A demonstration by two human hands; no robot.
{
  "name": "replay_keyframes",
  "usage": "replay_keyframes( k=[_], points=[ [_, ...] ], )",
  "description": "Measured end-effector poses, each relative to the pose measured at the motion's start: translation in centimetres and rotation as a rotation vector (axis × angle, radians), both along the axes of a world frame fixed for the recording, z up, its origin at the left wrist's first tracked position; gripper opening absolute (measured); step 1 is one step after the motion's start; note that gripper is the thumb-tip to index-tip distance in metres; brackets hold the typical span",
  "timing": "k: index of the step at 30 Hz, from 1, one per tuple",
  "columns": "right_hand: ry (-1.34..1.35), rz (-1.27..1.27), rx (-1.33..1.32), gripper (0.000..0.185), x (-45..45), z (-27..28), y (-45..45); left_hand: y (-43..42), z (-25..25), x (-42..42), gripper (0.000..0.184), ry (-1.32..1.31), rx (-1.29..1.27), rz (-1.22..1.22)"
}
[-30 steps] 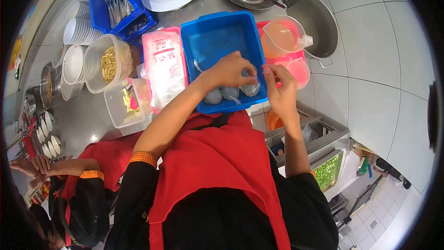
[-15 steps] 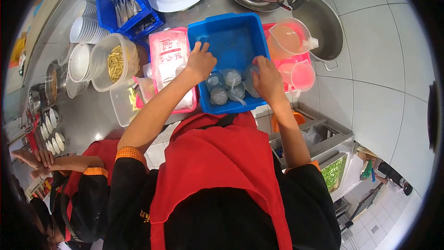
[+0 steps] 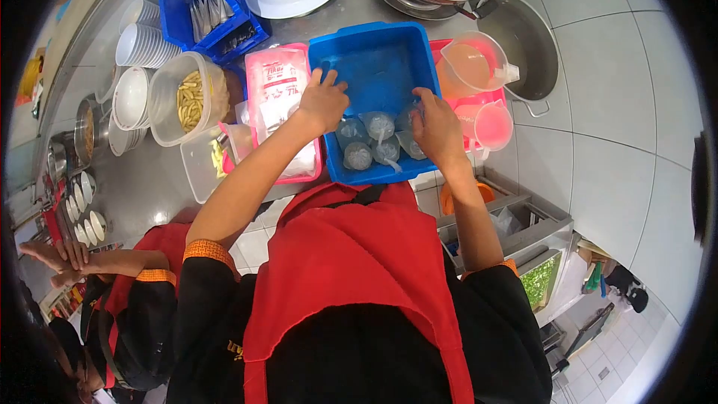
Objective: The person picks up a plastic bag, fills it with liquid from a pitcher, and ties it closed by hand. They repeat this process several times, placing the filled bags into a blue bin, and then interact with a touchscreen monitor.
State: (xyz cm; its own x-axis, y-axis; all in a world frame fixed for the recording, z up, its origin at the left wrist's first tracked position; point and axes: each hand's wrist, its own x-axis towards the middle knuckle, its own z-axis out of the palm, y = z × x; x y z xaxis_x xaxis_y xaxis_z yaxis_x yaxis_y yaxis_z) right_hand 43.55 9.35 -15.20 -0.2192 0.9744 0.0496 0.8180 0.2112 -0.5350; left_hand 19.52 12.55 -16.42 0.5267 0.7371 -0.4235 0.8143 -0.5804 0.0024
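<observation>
A blue plastic tub (image 3: 370,60) is in front of me, with several small knotted clear plastic bags (image 3: 357,155) of pale contents grouped at its near end. Over the tub's left rim is my left hand (image 3: 324,101), its fingers apart and nothing visible in them. At the right inner side, my right hand (image 3: 438,131) has its fingers curled beside a clear bag (image 3: 404,117). The palm hides what those fingers grip, if anything.
Left of the tub stands a pink tray (image 3: 278,78) with printed packets, then a clear container (image 3: 187,97) of yellowish pieces. Two plastic jugs (image 3: 471,67) stand right, near a large pot (image 3: 532,45). A blue cutlery bin (image 3: 176,7) is behind. Another person's hands (image 3: 63,258) are far left.
The view has shifted slightly, so the counter items sit a little further right. Both hands keep nearly the same places at the tub, and the bags lie as before.
</observation>
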Motion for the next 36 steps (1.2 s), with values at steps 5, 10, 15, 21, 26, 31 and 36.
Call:
replay_keyframes(
  k=[5, 10, 15, 21, 26, 31, 36],
  points=[
    [0.029, 0.022, 0.008, 0.036, -0.1, 0.0, -0.1, 1.1, -0.8, 0.6, 0.017, 0.101, -0.022, -0.037],
    [-0.165, 0.248, 0.138, 0.034, -1.6, 2.1, -3.0, 0.8, -0.8, -0.5, 0.017, 0.015, -0.028, -0.045],
    [-0.116, 0.38, 0.108, 0.029, -2.2, 0.1, -4.5, 0.2, 2.0, -1.0, 0.019, -0.198, -0.232, 0.017],
    [-0.067, 0.351, 0.129, 0.017, -2.4, -1.3, -4.2, -1.7, 2.6, -0.3, 0.018, -0.223, -0.187, 0.026],
    [-0.035, 0.333, 0.174, 0.019, -2.8, -0.4, -4.6, -3.3, 2.7, 0.2, 0.017, -0.349, -0.156, 0.041],
    [-0.133, 0.225, 0.192, 0.02, -6.1, 0.0, -4.6, -3.4, 3.0, 0.0, 0.012, -0.395, -0.058, 0.039],
    [-0.05, 0.202, 0.2, 0.011, -7.1, -3.1, -3.9, -3.2, 2.4, -0.6, 0.011, -0.399, 0.04, 0.066]
  ],
)
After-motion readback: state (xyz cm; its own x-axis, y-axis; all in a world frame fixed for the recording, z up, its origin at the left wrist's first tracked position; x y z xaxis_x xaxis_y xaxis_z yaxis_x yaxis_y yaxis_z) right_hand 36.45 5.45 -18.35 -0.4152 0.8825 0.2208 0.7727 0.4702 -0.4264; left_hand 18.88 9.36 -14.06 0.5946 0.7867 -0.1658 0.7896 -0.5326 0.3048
